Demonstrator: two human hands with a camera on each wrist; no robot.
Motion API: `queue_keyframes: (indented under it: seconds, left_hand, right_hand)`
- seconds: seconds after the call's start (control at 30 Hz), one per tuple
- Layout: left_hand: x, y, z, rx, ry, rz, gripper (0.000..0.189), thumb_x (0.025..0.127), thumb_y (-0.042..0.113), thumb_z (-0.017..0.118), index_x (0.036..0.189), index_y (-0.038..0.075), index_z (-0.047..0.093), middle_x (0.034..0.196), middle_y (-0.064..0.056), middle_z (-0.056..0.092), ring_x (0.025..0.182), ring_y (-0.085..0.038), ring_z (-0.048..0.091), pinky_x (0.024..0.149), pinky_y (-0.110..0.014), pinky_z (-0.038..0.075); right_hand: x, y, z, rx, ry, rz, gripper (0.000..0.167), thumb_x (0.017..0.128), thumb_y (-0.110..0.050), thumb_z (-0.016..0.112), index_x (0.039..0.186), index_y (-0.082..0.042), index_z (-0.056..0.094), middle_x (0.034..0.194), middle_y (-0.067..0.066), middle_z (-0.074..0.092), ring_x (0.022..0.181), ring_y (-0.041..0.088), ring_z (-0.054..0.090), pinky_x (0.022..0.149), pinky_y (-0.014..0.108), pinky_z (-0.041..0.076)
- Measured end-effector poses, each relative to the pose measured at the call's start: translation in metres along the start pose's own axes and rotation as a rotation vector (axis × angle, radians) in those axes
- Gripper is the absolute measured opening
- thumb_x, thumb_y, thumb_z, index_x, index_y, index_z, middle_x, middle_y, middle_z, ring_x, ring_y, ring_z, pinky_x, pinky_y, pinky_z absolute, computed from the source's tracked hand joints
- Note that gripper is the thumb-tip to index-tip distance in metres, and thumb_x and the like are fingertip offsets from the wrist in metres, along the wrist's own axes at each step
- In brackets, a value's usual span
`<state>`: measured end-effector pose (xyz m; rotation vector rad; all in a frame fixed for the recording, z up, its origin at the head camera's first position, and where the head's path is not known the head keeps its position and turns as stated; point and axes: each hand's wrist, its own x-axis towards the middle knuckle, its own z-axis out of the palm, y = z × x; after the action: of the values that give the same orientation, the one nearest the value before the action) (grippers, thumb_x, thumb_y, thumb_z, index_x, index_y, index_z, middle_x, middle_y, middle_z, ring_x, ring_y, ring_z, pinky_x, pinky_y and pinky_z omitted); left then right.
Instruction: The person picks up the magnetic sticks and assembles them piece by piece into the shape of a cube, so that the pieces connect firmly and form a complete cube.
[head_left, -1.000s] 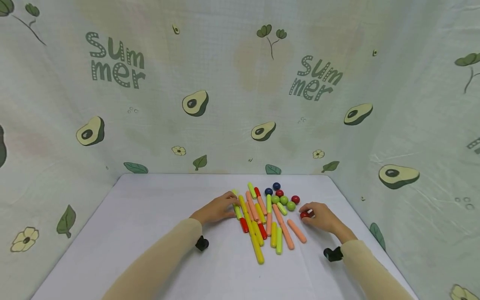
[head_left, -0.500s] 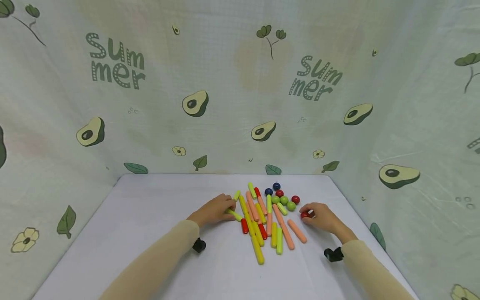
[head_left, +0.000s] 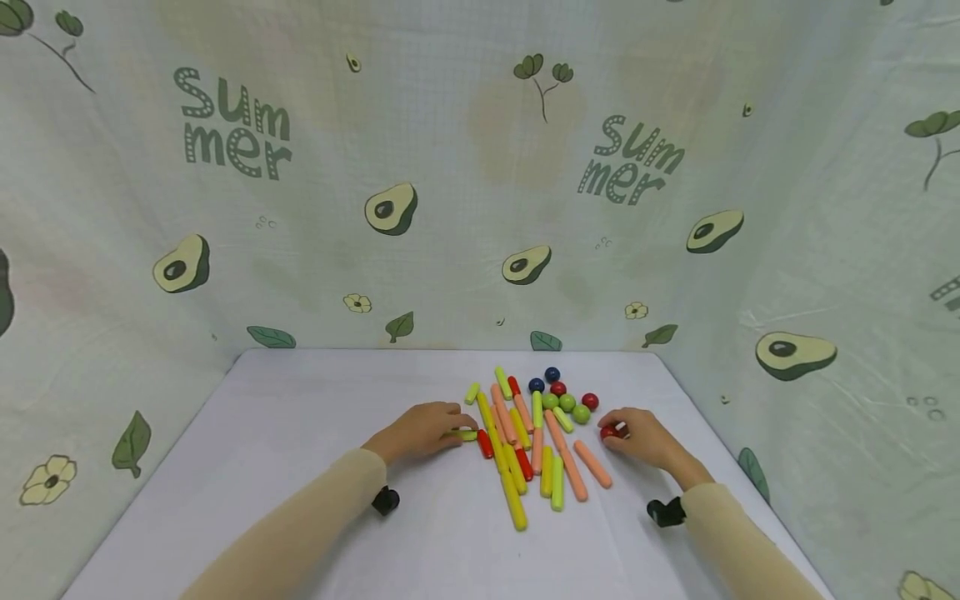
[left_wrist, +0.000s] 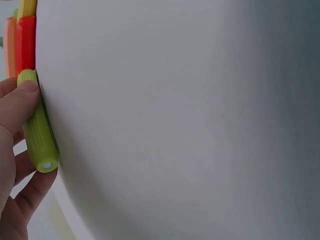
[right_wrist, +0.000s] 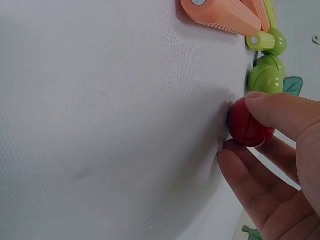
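Left hand (head_left: 429,427): thumb and fingers pinching fluted lime-green rod (left_wrist: 40,130), silvery dot in near end. Rod at nine o'clock of loose rod cluster, far end meeting short red rod (head_left: 485,444). Separate short lime rod (head_left: 472,393) at left hand's two o'clock. Right hand (head_left: 637,435): thumb and fingers pinching glossy red ball (right_wrist: 242,125), at cluster's three o'clock, low by white tabletop (head_left: 300,392). Peach rod (head_left: 592,463) at right hand's eight o'clock; glossy green balls (head_left: 567,403) about ten.
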<state>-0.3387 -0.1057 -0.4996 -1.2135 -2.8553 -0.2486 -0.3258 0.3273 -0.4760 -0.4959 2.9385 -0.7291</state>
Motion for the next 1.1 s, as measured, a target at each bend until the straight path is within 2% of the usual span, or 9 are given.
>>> queue_keyframes:
  seconds: [0.17, 0.37, 0.5, 0.7, 0.9, 1.1]
  left_hand:
    - [-0.006, 0.001, -0.001, -0.006, -0.010, 0.050, 0.035, 0.104, 0.028, 0.071, 0.139, 0.032, 0.069, 0.106, 0.007, 0.062, 0.085, -0.009, 0.053, 0.081, -0.022, 0.051]
    - [-0.012, -0.001, -0.005, -0.030, -0.003, 0.059, 0.036, 0.104, 0.025, 0.072, 0.140, 0.029, 0.070, 0.105, 0.005, 0.062, 0.083, -0.009, 0.052, 0.079, -0.022, 0.050]
    - [-0.020, -0.004, -0.007, -0.047, 0.013, 0.034, 0.038, 0.103, 0.022, 0.073, 0.140, 0.027, 0.069, 0.104, 0.007, 0.062, 0.084, -0.009, 0.052, 0.081, -0.024, 0.051]
    - [-0.031, -0.008, -0.009, -0.072, 0.021, -0.026, 0.037, 0.102, 0.024, 0.074, 0.139, 0.025, 0.068, 0.107, 0.010, 0.065, 0.090, -0.007, 0.055, 0.091, -0.030, 0.056]
    - [-0.041, -0.009, -0.009, -0.138, 0.028, -0.076, 0.032, 0.100, 0.025, 0.076, 0.132, 0.023, 0.070, 0.104, 0.015, 0.064, 0.091, -0.004, 0.056, 0.092, -0.031, 0.056]
    - [-0.051, -0.007, -0.010, -0.183, 0.059, -0.060, 0.027, 0.099, 0.023, 0.078, 0.126, 0.024, 0.073, 0.103, 0.016, 0.065, 0.092, -0.004, 0.057, 0.092, -0.032, 0.055]
  right_hand:
    - [-0.001, 0.000, 0.000, 0.004, -0.002, 0.004, 0.022, 0.095, -0.010, 0.080, 0.117, -0.007, 0.076, 0.108, 0.003, 0.072, 0.093, 0.020, 0.065, 0.087, 0.043, 0.062]
    - [-0.002, 0.000, 0.000, -0.001, 0.008, -0.004, 0.022, 0.095, -0.010, 0.080, 0.116, -0.007, 0.076, 0.107, 0.003, 0.072, 0.093, 0.020, 0.065, 0.086, 0.043, 0.061]
    - [-0.004, -0.002, 0.000, -0.005, 0.007, -0.012, 0.022, 0.095, -0.010, 0.080, 0.116, -0.006, 0.076, 0.107, 0.003, 0.073, 0.092, 0.019, 0.065, 0.086, 0.043, 0.062]
    - [-0.006, -0.013, 0.000, -0.004, 0.027, -0.058, 0.028, 0.096, -0.012, 0.079, 0.123, -0.005, 0.075, 0.108, 0.003, 0.073, 0.089, 0.016, 0.063, 0.083, 0.036, 0.060]
    - [-0.007, -0.047, 0.007, 0.021, 0.089, -0.069, 0.031, 0.094, -0.010, 0.080, 0.124, -0.002, 0.074, 0.109, 0.004, 0.073, 0.086, 0.015, 0.064, 0.080, 0.033, 0.061]
    - [-0.012, -0.096, 0.015, 0.079, 0.118, -0.047, 0.030, 0.094, -0.011, 0.081, 0.123, -0.006, 0.076, 0.108, 0.002, 0.073, 0.089, 0.016, 0.064, 0.082, 0.032, 0.062]
